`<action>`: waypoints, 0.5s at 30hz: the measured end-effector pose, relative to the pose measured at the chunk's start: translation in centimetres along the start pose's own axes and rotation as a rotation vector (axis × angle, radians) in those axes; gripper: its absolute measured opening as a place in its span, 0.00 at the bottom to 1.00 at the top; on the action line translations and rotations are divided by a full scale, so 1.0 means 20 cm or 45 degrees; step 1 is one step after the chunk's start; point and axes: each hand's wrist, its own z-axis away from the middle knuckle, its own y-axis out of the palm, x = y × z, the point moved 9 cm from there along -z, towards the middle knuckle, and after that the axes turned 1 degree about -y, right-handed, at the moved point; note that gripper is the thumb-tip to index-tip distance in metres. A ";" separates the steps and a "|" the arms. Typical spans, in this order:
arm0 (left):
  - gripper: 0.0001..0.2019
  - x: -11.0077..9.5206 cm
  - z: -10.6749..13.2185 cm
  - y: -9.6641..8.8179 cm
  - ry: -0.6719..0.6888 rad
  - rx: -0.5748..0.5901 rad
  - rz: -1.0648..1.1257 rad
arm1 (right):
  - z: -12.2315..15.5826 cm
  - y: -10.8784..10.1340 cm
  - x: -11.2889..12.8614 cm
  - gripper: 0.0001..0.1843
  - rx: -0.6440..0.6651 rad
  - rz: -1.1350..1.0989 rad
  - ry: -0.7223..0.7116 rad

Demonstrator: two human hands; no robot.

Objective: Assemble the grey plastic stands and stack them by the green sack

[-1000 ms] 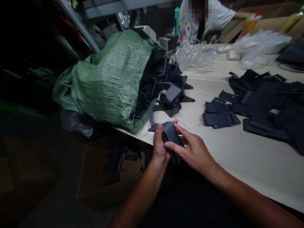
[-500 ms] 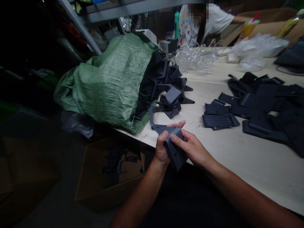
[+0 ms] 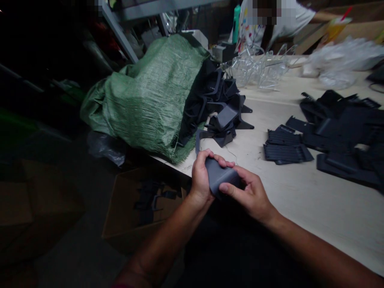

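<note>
I log the held part [image 3: 220,175] as smooth, matt plastic. Below the rough, woven sack [image 3: 150,92]: matt cardboard carton [image 3: 129,241].

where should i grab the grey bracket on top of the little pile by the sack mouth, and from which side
I'd probably pinch the grey bracket by the edge of its broad panel, coming from above and the right. That panel faces up uncovered, while the green sack and dark brackets crowd its left. The left hand and right hand both hold a grey part.

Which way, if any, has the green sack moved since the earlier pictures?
No: the green sack keeps its place against the table, shifting neither way.
</note>
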 end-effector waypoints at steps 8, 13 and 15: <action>0.12 -0.06 -0.02 0.02 0.064 0.074 -0.101 | -0.05 -0.02 0.05 0.25 0.085 0.167 -0.050; 0.17 -0.08 -0.01 0.02 0.094 0.039 -0.137 | -0.03 -0.04 0.08 0.21 0.121 0.241 -0.100; 0.18 -0.09 0.00 0.03 0.108 0.047 -0.154 | -0.03 -0.05 0.09 0.19 0.147 0.241 -0.098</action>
